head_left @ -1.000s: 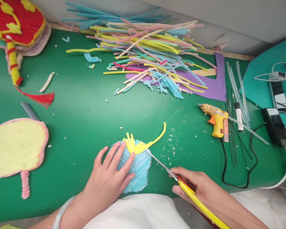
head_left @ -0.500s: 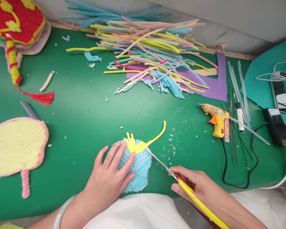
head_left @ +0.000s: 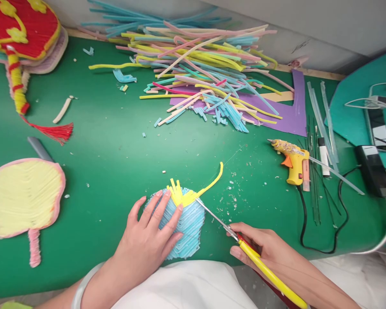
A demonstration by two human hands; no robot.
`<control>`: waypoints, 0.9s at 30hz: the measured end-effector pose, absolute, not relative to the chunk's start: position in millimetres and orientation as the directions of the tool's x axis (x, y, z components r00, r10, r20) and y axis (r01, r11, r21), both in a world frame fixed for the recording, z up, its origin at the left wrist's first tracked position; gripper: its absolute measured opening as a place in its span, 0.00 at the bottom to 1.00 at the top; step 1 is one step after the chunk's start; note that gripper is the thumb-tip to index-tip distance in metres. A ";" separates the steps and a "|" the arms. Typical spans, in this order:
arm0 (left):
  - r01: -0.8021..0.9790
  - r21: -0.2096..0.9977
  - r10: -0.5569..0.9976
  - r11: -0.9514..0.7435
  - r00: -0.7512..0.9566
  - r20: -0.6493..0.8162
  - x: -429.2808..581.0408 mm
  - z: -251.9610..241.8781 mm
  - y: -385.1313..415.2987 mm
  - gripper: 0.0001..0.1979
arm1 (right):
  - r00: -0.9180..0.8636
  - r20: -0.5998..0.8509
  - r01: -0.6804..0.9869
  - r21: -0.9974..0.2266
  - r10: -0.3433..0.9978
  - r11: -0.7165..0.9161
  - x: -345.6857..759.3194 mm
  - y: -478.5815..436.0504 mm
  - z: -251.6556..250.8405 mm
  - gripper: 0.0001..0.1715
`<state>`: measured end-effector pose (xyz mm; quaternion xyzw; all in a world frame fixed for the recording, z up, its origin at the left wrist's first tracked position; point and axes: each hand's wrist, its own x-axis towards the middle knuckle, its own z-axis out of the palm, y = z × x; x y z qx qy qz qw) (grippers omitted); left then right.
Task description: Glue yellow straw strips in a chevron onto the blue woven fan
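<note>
My left hand [head_left: 151,236] lies flat with fingers spread on a blue panel of ridged strips [head_left: 186,234] at the table's front edge. Short yellow strips [head_left: 182,195] fan out at the panel's top, beside my fingertips. From them one long yellow strip [head_left: 214,182] curves up to the right, past the panel. My right hand [head_left: 263,246] is closed around scissors [head_left: 260,266] with yellow and red handles. Their slim metal tip touches or lies very close to the base of the long strip; whether the blades are parted cannot be made out.
A heap of coloured fuzzy strips [head_left: 206,56] lies at the back over purple sheet [head_left: 289,116]. On the right are a yellow glue gun [head_left: 294,161], its black cord and clear glue sticks [head_left: 320,111]. A yellow fan-shaped piece [head_left: 24,197] and a red one [head_left: 28,30] lie left.
Almost nothing differs. The free end of the long yellow strip has shifted very slightly; both hands and the scissors keep their places.
</note>
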<state>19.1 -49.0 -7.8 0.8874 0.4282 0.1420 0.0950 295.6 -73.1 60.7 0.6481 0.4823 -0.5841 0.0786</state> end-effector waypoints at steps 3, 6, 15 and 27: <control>0.734 0.284 0.786 -0.617 0.596 0.167 19.2 -7.5 -48.7 0.18 | -0.149 -0.818 0.707 -0.481 0.555 -0.518 296.4 -74.3 59.4 0.19; 0.736 0.277 0.785 -0.618 0.598 0.160 19.9 -6.3 -48.1 0.18 | -0.153 -0.810 0.707 -0.491 0.567 -0.510 296.6 -74.6 58.8 0.20; 0.739 0.266 0.784 -0.619 0.603 0.150 20.0 -5.7 -48.6 0.18 | -0.149 -0.801 0.709 -0.496 0.580 -0.502 297.0 -74.3 59.1 0.22; 0.743 0.290 0.794 -0.604 0.592 0.138 20.0 -6.4 -50.4 0.23 | -0.157 -0.780 0.708 -0.517 0.606 -0.482 298.9 -77.0 54.6 0.22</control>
